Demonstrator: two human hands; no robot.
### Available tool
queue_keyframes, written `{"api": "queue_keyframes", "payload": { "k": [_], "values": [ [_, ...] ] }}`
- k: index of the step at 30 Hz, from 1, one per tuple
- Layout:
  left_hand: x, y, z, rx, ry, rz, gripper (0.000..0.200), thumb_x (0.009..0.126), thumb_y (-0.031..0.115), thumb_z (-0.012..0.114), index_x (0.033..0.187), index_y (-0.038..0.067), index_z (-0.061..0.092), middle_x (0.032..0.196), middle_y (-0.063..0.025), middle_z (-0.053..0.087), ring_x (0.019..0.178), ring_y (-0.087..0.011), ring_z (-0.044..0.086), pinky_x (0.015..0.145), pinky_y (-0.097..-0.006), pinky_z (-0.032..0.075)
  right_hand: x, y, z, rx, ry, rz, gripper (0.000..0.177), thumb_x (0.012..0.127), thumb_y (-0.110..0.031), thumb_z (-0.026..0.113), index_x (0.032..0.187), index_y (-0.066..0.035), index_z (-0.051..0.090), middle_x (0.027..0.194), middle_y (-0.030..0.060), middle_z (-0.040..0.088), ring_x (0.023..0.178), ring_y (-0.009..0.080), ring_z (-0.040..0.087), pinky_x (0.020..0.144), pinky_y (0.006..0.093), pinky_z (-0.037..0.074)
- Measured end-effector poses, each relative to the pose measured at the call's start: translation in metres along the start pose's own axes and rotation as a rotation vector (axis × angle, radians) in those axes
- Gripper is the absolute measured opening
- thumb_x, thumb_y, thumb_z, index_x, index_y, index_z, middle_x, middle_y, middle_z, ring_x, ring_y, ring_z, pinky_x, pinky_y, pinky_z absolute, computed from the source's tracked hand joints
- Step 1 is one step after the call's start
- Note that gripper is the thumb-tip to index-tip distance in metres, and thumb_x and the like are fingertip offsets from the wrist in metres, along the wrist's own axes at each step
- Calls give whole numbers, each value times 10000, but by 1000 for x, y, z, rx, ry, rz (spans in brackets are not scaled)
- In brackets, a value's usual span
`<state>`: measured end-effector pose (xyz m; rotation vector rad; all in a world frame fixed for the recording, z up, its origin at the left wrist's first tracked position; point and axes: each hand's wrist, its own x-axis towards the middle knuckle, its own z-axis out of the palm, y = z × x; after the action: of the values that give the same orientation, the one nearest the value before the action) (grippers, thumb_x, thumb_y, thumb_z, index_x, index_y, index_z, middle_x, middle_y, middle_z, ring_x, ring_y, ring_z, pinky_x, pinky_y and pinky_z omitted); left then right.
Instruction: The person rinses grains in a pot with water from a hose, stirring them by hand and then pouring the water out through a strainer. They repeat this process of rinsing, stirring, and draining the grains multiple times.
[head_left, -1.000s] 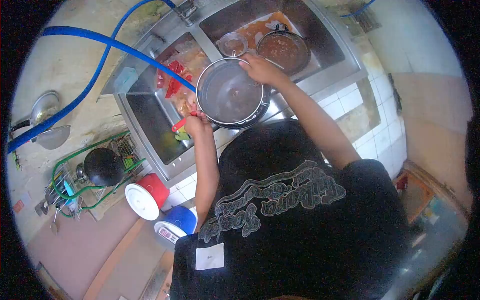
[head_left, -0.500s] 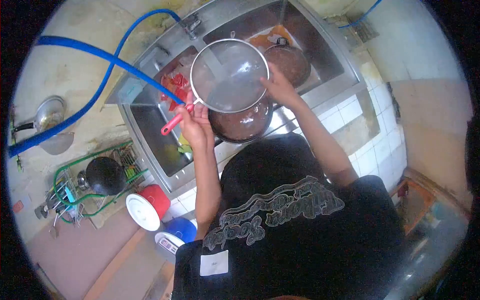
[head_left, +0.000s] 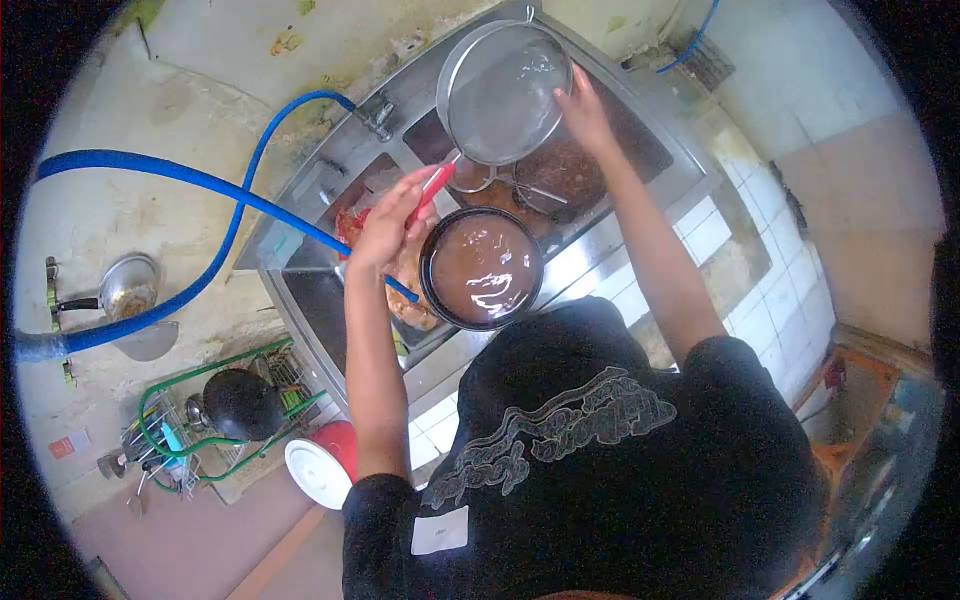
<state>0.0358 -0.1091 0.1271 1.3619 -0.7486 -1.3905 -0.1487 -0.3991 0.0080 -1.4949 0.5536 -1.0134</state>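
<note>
My left hand (head_left: 388, 228) is closed around the red handle of a round fine-mesh strainer (head_left: 508, 95). My right hand (head_left: 586, 118) grips the strainer's rim on the far side from the handle, so it hangs tilted above the sink's right basin. Below and nearer to me, a dark-rimmed pot (head_left: 484, 266) full of brownish liquid stands at the divider, apart from the strainer. A blue hose (head_left: 205, 176) passes by my left wrist, its end beside the pot. Under the strainer, a dark round pan or lid (head_left: 565, 178) lies in the right basin, partly covered.
Something red (head_left: 350, 224), perhaps plastic packaging, lies in the left basin. The steel sink (head_left: 575, 240) has a tap (head_left: 378, 120) at its back. To the left are a green dish rack (head_left: 215, 445) holding a black wok (head_left: 243, 404), and a red bucket (head_left: 338, 446) with a white lid.
Both hands have carried the strainer up and right, away from over the pot, uncovering the liquid. The hose end now shows beside the pot. The camera view has shifted slightly.
</note>
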Motion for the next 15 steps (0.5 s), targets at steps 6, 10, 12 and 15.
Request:
{"api": "queue_keyframes", "payload": {
  "k": [6, 10, 12, 15],
  "values": [
    [53, -42, -39, 1187, 297, 294, 323, 948, 240, 419, 1228, 160, 559, 870, -167, 635, 763, -319, 621, 673, -416, 485, -41, 52, -18, -323, 21, 203, 729, 854, -365, 613, 1384, -10, 261, 1344, 277, 370, 1224, 347, 429, 1024, 408, 342],
    [55, -72, -74, 1585, 168, 174, 363, 900, 223, 454, 1253, 234, 537, 931, -195, 639, 848, -392, 614, 725, -464, 496, -109, 32, -21, -709, -201, 397, 691, 871, -462, 546, 1380, -65, 298, 1339, 296, 367, 1245, 415, 380, 1039, 450, 312],
    [51, -78, -72, 1600, 197, 239, 380, 891, 210, 453, 1262, 241, 529, 943, -189, 640, 819, -379, 627, 717, -460, 506, -130, 49, -20, -689, -195, 421, 677, 872, -462, 544, 1377, -76, 311, 1329, 293, 377, 1252, 415, 368, 1040, 452, 309],
    [50, -97, -76, 1735, 208, 151, 414, 875, 177, 452, 1276, 255, 515, 980, -181, 637, 763, -352, 648, 692, -460, 520, -160, 51, -20, -653, -185, 452, 657, 872, -464, 543, 1364, -80, 334, 1306, 291, 396, 1254, 416, 359, 1039, 452, 309]
  ]
}}
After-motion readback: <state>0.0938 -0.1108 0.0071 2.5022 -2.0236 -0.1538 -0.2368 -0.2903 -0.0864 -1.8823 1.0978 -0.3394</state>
